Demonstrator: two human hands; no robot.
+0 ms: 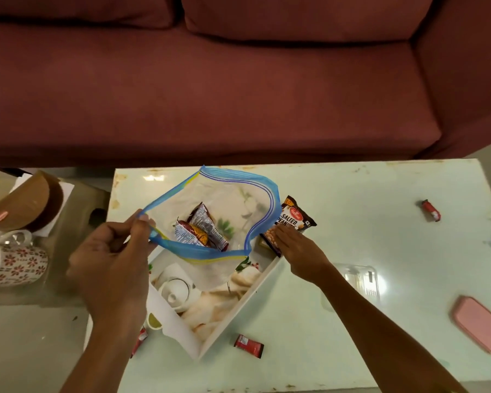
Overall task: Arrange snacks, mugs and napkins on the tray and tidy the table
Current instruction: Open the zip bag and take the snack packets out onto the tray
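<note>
The zip bag (210, 211) hung above the tray (233, 316) with its blue-edged mouth pulled wide, evidently to receive further snacks; two snack packets (201, 231) already lay inside it. The left hand (111, 256) held the near-left corner of the rim, thumb and fingers pinched together on the seal strip, which kept the opening spread and tilted toward the right. The right hand (298, 245) lay flat on the salted peanuts packet (291, 222), fingers extended and close together, not yet curled round it; the packet rested just beside the bag's mouth at the tray's far corner, presumably the next item for collection. The tray sat skewed on the glass table (380, 222), its printed floor largely uncovered. Three small red wrappers remained loose: one near the tray's front edge (248, 346), one at the left under the forearm (141, 340), one far right (430, 210). A pink lid (479, 323) lay at the right edge; patterned mugs (17, 265) stood on a side surface to the left, off the tray.
</note>
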